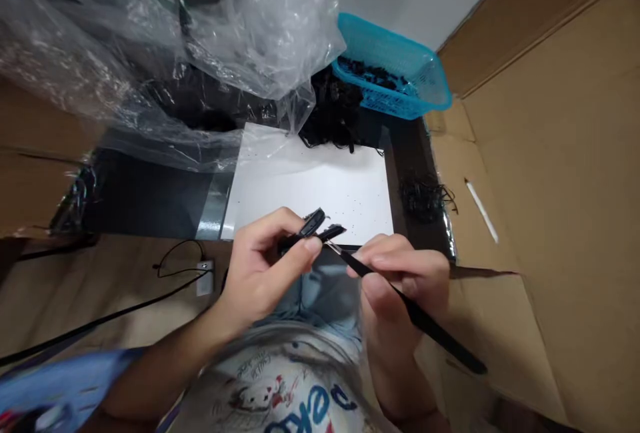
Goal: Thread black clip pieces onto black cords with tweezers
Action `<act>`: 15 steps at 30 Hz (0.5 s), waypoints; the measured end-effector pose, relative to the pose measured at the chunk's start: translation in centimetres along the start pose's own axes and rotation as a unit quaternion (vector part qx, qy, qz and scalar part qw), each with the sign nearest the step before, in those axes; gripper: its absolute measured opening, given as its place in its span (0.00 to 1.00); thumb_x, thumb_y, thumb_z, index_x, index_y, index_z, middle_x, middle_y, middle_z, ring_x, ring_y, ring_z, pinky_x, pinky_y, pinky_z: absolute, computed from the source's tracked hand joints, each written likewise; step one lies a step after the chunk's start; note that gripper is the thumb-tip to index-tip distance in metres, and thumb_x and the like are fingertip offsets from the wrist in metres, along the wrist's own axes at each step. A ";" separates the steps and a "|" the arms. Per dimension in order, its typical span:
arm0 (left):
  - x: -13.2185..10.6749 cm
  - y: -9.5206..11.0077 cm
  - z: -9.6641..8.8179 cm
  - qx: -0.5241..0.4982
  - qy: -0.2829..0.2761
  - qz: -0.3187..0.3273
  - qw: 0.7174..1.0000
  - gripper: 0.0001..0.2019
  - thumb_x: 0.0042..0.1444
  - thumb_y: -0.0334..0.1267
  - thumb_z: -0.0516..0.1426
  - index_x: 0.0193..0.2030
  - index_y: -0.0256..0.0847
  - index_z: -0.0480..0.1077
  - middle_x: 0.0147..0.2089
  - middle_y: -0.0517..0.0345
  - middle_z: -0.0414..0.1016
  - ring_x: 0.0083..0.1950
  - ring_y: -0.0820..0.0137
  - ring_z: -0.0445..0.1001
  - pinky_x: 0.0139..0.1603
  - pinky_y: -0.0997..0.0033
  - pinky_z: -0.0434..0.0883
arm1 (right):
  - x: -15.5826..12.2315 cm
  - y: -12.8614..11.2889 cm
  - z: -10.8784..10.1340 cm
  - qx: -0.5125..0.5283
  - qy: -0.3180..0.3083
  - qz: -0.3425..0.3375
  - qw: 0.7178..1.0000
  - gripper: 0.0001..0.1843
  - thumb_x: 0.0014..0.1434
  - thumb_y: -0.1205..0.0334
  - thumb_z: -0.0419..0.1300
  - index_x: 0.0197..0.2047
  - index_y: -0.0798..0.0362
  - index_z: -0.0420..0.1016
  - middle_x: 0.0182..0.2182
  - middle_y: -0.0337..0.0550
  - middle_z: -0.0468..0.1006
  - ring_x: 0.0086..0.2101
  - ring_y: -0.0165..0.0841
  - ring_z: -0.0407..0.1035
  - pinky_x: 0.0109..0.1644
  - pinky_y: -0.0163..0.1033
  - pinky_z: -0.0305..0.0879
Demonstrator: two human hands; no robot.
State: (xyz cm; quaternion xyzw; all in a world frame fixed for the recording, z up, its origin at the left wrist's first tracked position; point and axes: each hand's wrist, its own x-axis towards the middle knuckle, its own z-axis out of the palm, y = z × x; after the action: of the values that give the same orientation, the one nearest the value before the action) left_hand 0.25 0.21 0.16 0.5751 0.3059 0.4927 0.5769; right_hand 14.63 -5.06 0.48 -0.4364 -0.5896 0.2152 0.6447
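Note:
My left hand is closed in a pinch on a small black plastic part, held above the near edge of a white sheet. My right hand is closed round a long black tweezer-like tool. The tool's metal tip touches the black part between my hands. Both hands hover over my lap, close together.
A turquoise basket with black parts stands at the back. Piles of black parts and trimmings lie beside the sheet. Crumpled clear plastic bags fill the upper left. Cardboard walls stand right and left; a black cable runs lower left.

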 end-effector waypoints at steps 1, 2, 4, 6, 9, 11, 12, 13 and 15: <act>0.0 0.0 0.0 -0.002 0.000 -0.001 1.000 0.10 0.62 0.33 0.58 0.29 0.40 0.66 0.23 0.67 0.65 0.24 0.79 0.61 0.24 0.77 0.58 | 0.0 0.1 0.1 0.016 0.010 -0.007 1.000 0.06 0.62 0.67 0.56 0.43 0.49 0.66 0.32 0.39 0.71 0.30 0.32 0.68 0.32 0.40 0.65; 0.0 0.0 0.0 -0.004 0.001 0.000 1.000 0.09 0.62 0.33 0.58 0.29 0.40 0.66 0.23 0.67 0.65 0.24 0.79 0.61 0.24 0.77 0.58 | 0.0 0.3 0.3 0.038 0.023 -0.017 0.999 0.07 0.62 0.68 0.56 0.43 0.50 0.67 0.32 0.40 0.71 0.30 0.32 0.68 0.32 0.40 0.65; 0.0 -0.1 0.1 -0.006 0.001 0.003 1.000 0.09 0.62 0.32 0.58 0.29 0.40 0.67 0.23 0.67 0.65 0.25 0.79 0.61 0.24 0.77 0.58 | -0.1 0.6 0.8 0.074 0.043 -0.033 0.996 0.08 0.61 0.70 0.57 0.44 0.51 0.68 0.32 0.40 0.71 0.31 0.32 0.68 0.31 0.39 0.65; 0.0 -0.1 0.2 -0.003 0.002 0.007 1.000 0.09 0.62 0.33 0.58 0.29 0.41 0.67 0.23 0.68 0.65 0.25 0.79 0.61 0.25 0.77 0.58 | -0.1 0.8 1.1 0.086 0.051 -0.034 0.994 0.09 0.59 0.71 0.57 0.44 0.53 0.69 0.32 0.40 0.72 0.31 0.31 0.68 0.31 0.39 0.65; 0.0 -0.2 0.3 -0.001 0.005 0.012 1.000 0.09 0.62 0.33 0.58 0.30 0.40 0.67 0.23 0.68 0.65 0.24 0.79 0.61 0.25 0.77 0.58 | -0.2 0.9 1.3 0.077 0.063 -0.035 0.994 0.09 0.59 0.71 0.57 0.43 0.52 0.69 0.32 0.40 0.72 0.30 0.30 0.69 0.31 0.39 0.65; 0.0 -0.2 0.4 -0.003 0.007 0.015 1.000 0.09 0.62 0.33 0.58 0.30 0.40 0.67 0.23 0.68 0.65 0.24 0.79 0.61 0.25 0.77 0.58 | -0.3 0.9 1.3 0.069 0.072 -0.035 0.994 0.09 0.59 0.71 0.57 0.43 0.52 0.69 0.31 0.40 0.72 0.30 0.30 0.69 0.31 0.39 0.65; 0.0 -0.2 0.4 -0.004 0.008 0.015 1.000 0.08 0.62 0.33 0.58 0.30 0.40 0.67 0.23 0.68 0.65 0.24 0.80 0.61 0.25 0.77 0.58 | -0.3 0.9 1.3 0.065 0.075 -0.031 0.995 0.09 0.59 0.71 0.57 0.43 0.52 0.69 0.32 0.40 0.72 0.30 0.30 0.69 0.31 0.39 0.65; 0.0 -0.2 0.4 -0.006 0.008 0.015 1.000 0.08 0.62 0.33 0.58 0.30 0.40 0.67 0.23 0.68 0.65 0.24 0.80 0.61 0.25 0.78 0.58 | -0.3 0.9 1.3 0.062 0.078 -0.029 0.995 0.08 0.59 0.70 0.57 0.43 0.52 0.69 0.32 0.40 0.72 0.30 0.30 0.69 0.31 0.39 0.65; 0.0 -0.2 0.4 -0.014 0.005 0.011 1.000 0.08 0.62 0.33 0.58 0.30 0.40 0.67 0.23 0.68 0.65 0.24 0.80 0.60 0.25 0.78 0.58 | -0.3 0.9 1.4 0.056 0.084 -0.028 0.994 0.07 0.59 0.69 0.57 0.42 0.52 0.68 0.31 0.39 0.72 0.29 0.30 0.68 0.31 0.39 0.65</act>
State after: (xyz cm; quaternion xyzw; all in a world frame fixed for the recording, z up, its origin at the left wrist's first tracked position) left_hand 0.71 0.09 0.07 0.5678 0.2959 0.5061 0.5779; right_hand 13.41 -4.36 -0.50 -0.3995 -0.5321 0.1922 0.7214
